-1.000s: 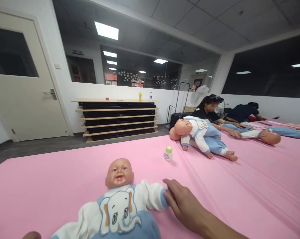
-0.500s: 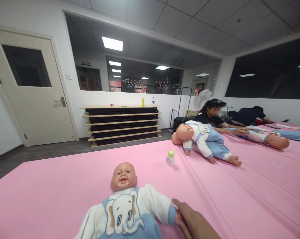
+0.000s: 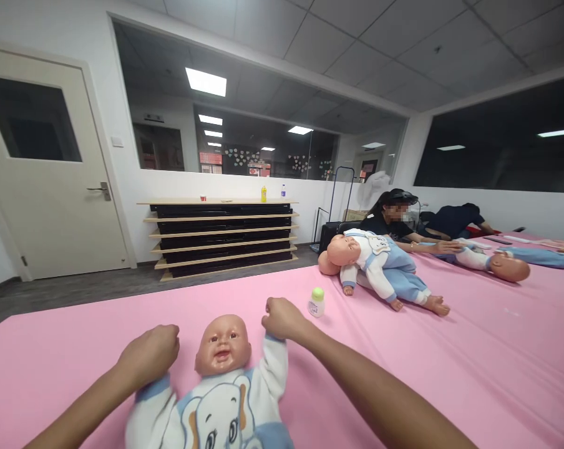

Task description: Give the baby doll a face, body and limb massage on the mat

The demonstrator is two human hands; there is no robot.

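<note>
A baby doll (image 3: pixel 223 346) lies face up on the pink table cover (image 3: pixel 123 305), dressed in a white and blue suit with an elephant on the chest. My left hand (image 3: pixel 151 354) is closed round the end of the doll's arm on the left side of the picture. On the other side, my right hand (image 3: pixel 282 318) grips the doll's other arm at the wrist. Both arms are raised beside its head, and my fingers hide the doll's hands. Just right of my right hand stands a small white bottle (image 3: pixel 316 304) with a green cap.
Two more dolls (image 3: pixel 375 259) lie piled on the table to the right. Beyond them a co-worker (image 3: pixel 389 215) reaches toward another doll (image 3: pixel 509 266), and a second person (image 3: pixel 455 221) bends over the table. Stacked boards (image 3: pixel 223 240) stand by the back wall.
The doll's arms have gone from lying low at its sides to raised by its head. My left hand has come into view, and my right hand has moved up and left with the doll's arm.
</note>
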